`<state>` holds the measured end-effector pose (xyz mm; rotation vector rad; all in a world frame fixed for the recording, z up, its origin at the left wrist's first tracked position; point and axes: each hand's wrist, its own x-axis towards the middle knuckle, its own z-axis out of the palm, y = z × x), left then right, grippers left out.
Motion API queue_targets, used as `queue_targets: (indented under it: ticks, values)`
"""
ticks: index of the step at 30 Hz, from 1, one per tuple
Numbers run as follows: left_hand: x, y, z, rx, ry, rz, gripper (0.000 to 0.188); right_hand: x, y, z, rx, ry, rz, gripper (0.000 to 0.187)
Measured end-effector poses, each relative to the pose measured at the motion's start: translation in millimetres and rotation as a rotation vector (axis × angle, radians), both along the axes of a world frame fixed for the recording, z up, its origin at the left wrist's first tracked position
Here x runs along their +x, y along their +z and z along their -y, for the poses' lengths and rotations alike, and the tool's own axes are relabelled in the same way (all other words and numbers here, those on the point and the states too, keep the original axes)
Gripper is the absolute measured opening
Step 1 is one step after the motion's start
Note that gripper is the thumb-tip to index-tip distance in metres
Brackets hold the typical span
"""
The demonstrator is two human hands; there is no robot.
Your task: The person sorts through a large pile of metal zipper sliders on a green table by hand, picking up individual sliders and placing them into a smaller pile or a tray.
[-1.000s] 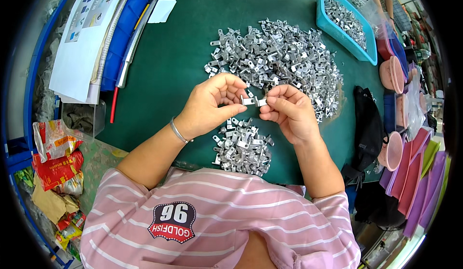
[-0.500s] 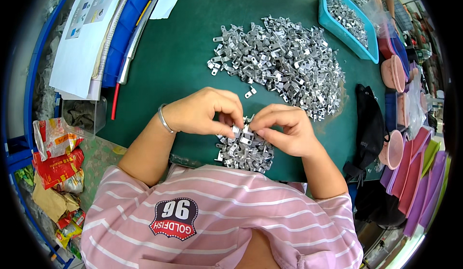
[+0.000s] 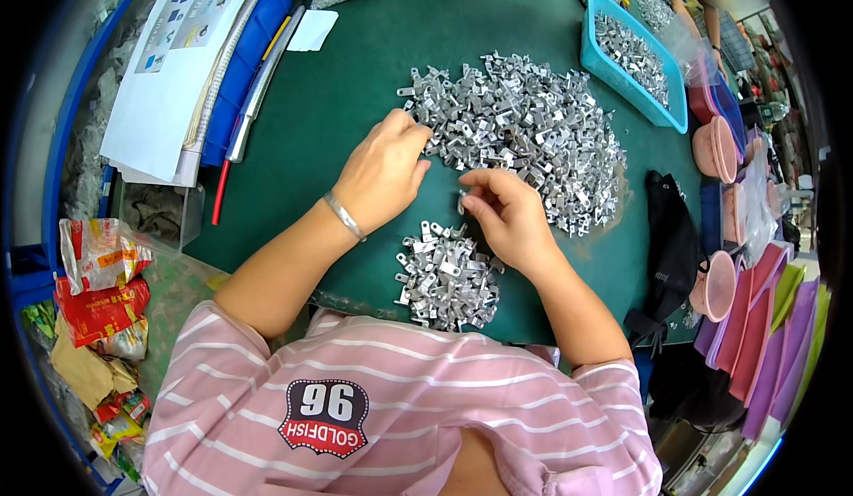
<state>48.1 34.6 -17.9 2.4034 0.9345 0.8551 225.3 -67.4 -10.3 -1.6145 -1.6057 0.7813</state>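
Silver metal brackets (image 3: 524,123) lie mostly in a big heap (image 3: 560,154) beyond the hands, with far fewer in a small pile (image 3: 449,274) by the front edge of the green table (image 3: 293,167), though which of them are finished cannot be told. The left hand (image 3: 382,172) has its fingers curled at the big heap's left edge, their grip hidden, while the right hand (image 3: 508,216) pinches one small piece (image 3: 462,202) above the gap between heap and pile. Bare table gives open room leftward; a blue basket (image 3: 631,96) and black cloth (image 3: 671,238) bound the right.
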Motion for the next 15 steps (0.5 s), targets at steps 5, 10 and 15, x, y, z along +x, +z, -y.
queue_targets:
  ticks: [5,10,15]
  values:
    - [3,-12,-7,0.050,-0.006,-0.091,0.010,18,-5,9,-0.449,0.039,-1.209,0.016]
    - [-1,-12,-3,0.000,-0.001,0.063,0.009,23,-9,13,-0.523,0.083,-1.542,0.021]
    - [-10,2,7,-0.967,-0.038,0.420,0.009,20,-1,16,-0.542,0.036,-1.528,0.019]
